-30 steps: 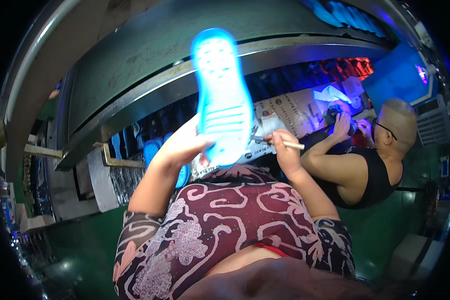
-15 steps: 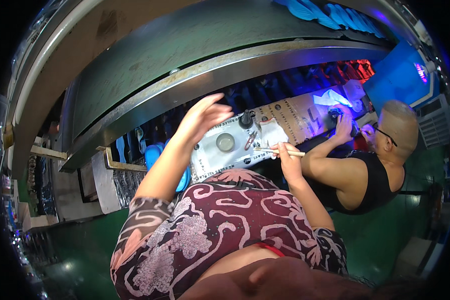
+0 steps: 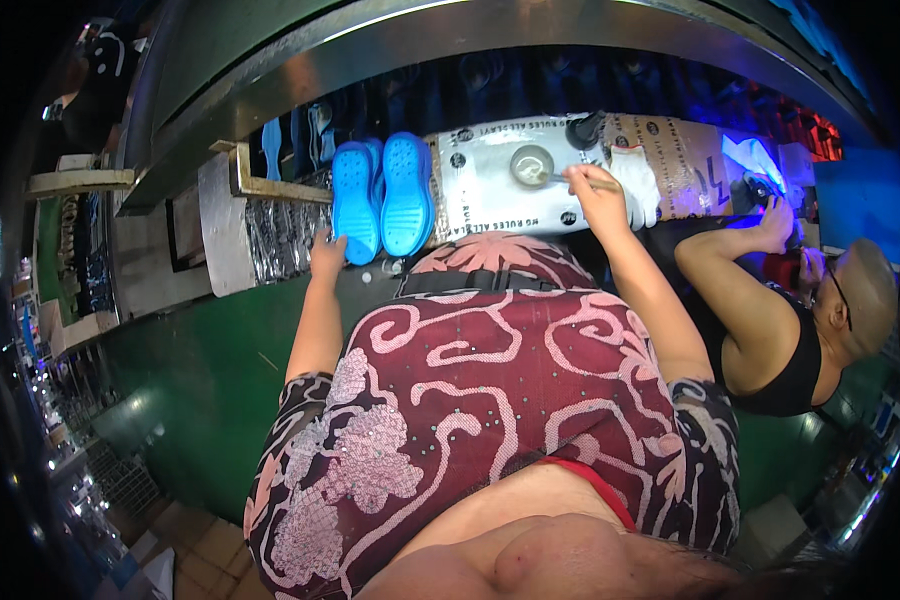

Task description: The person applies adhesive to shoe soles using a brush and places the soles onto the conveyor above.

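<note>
My left hand is at the near end of a blue shoe sole, its thumb over the edge and its other fingers partly hidden. Another blue shoe sole lies right beside it, and more blue shows between the two. My right hand is closed round a brush with a pale handle. The brush's tip reaches into a round bowl holding whitish liquid. That bowl stands on the printed white sheet. Behind my right hand are a dark bottle and a white cloth.
At the right a co-worker in a black top works with both hands at the brown cardboard. A long metal rail runs across the far side. A wooden frame juts in at the left, above black plastic wrap.
My left hand has come down from above the white sheet to the blue soles at the left. My right hand has carried the brush to the bowl. The view has shifted left.
</note>
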